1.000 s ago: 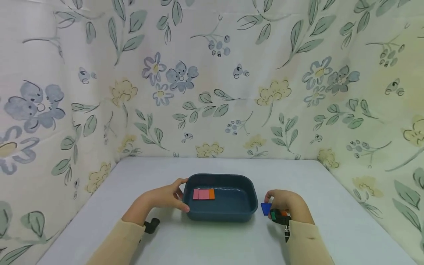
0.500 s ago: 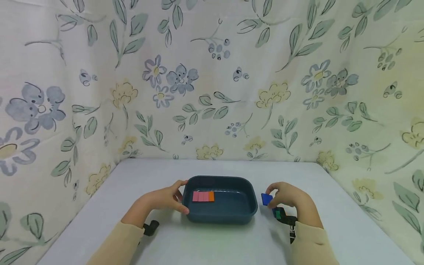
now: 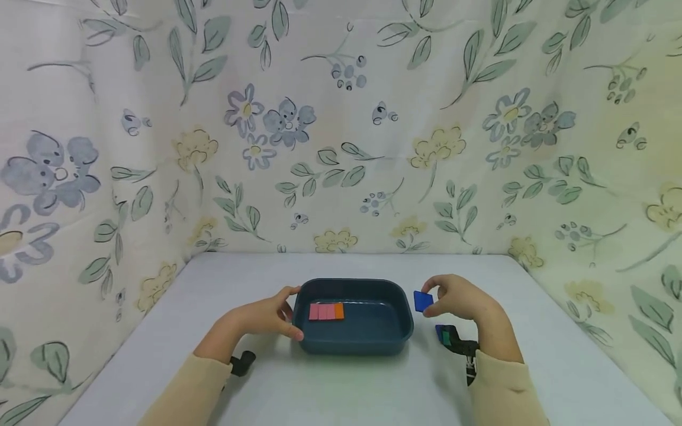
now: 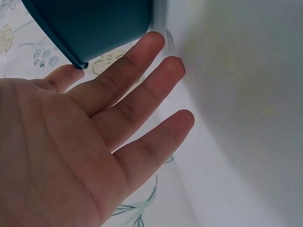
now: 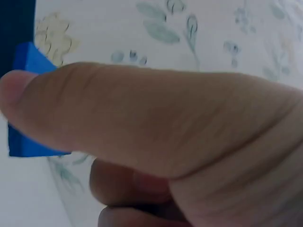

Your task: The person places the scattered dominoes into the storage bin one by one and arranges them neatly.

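Note:
A dark teal rectangular tub (image 3: 354,347) stands mid-table. Inside, at its left, lie several pink pieces (image 3: 322,312) in a row with an orange piece (image 3: 338,311) at the right end. My left hand (image 3: 267,313) rests at the tub's left end with fingers spread, touching its rim; in the left wrist view the fingers look nearly straight beside the tub wall (image 4: 104,23). My right hand (image 3: 459,296) pinches a flat blue tile (image 3: 423,301) between thumb and fingers, just right of the tub. The thumb covers the tile's middle in the right wrist view.
Another blue piece (image 3: 439,333) lies on the table below my right hand, mostly hidden by the black wrist camera mount (image 3: 458,343). The white table (image 3: 341,390) ends at a floral curtain (image 3: 341,195) at the back and sides.
My right hand has lifted the blue tile off the table and moved it up and slightly left, closer to the tub's right rim. My left hand stays at the tub.

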A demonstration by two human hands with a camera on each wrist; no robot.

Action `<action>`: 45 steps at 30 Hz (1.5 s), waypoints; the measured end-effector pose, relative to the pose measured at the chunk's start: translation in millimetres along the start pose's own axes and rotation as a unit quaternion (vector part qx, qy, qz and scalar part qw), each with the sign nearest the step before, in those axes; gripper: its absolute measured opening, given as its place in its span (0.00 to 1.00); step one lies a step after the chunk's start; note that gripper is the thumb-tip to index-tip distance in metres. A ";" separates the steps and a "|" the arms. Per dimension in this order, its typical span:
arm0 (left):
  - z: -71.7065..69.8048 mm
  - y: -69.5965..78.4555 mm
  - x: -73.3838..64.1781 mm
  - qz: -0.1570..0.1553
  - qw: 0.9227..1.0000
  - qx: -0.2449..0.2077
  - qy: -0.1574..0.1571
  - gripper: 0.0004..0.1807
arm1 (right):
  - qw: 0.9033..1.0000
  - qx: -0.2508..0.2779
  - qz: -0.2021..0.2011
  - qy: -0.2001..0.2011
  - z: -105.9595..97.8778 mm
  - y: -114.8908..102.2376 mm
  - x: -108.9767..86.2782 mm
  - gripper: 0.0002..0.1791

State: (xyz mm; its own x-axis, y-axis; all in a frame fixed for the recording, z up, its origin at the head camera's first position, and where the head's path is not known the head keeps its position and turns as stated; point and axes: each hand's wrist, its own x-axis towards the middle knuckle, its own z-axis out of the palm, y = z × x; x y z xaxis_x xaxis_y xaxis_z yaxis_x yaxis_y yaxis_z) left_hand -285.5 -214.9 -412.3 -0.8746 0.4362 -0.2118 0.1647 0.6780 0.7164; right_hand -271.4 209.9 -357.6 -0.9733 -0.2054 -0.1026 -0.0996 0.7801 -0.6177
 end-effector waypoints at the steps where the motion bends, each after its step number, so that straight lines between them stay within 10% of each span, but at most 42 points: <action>1: -0.5 -0.7 -1.4 0.001 1.000 -0.001 0.000 0.61 | 1.000 0.000 -0.011 0.002 2.0 -6.7 0.8 0.24; 11: -4.5 -2.1 -3.8 -0.005 1.000 0.003 0.009 0.61 | 0.990 -0.084 -0.112 -0.025 57.8 -77.6 18.2 0.23; 20: 3.5 -2.0 4.3 0.002 1.000 0.006 -0.018 0.61 | 0.985 -0.107 -0.124 -0.048 104.3 -120.0 39.2 0.21; 34: -4.9 5.6 0.6 -0.012 1.000 0.024 -0.005 0.60 | 0.956 -0.213 -0.198 -0.033 151.6 -127.6 66.2 0.17; 45: -5.3 2.1 -0.2 -0.009 1.000 0.018 -0.009 0.61 | 0.956 -0.231 -0.176 -0.032 163.1 -128.8 65.5 0.16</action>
State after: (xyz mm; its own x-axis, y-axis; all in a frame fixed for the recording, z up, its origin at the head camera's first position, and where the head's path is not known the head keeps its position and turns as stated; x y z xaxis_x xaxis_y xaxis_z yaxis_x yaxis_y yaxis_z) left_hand -287.4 -216.6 -407.2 -0.8689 0.4349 -0.2365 0.1658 0.7058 0.6887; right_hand -288.6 -0.4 -411.9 -0.8492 -0.5280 -0.0077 -0.5145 0.8306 -0.2132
